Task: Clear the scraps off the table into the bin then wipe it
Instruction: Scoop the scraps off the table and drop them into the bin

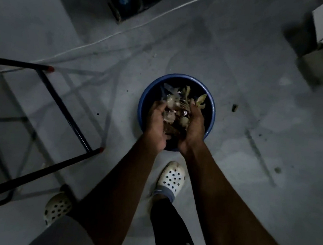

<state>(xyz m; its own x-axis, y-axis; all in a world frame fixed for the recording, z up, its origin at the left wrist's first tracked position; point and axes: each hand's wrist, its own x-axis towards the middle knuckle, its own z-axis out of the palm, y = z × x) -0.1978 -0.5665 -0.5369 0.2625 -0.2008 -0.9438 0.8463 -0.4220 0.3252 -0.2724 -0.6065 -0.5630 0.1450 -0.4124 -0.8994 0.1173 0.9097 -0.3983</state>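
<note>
Scraps (pixel 177 114) sit in a heap in two cupped hands, right over the blue bin (pixel 143 104) on the floor (pixel 255 143). The left grip (pixel 157 122) and the right grip (pixel 194 126) are curled round the heap, side by side and close together. Some leaves stick out past the fingertips.

If the hands open too fast, light bits could float past the rim and land on the floor. A dark bit (pixel 234 108) lies on the floor near the bin. The wrists are over the near edge of the bin, so small bits that slip out there could drop by the white shoe (pixel 171 177). It is dark here, so dropped bits would be hard to spot. The counter is not in sight, so I think the wipe is yet to come.
</note>
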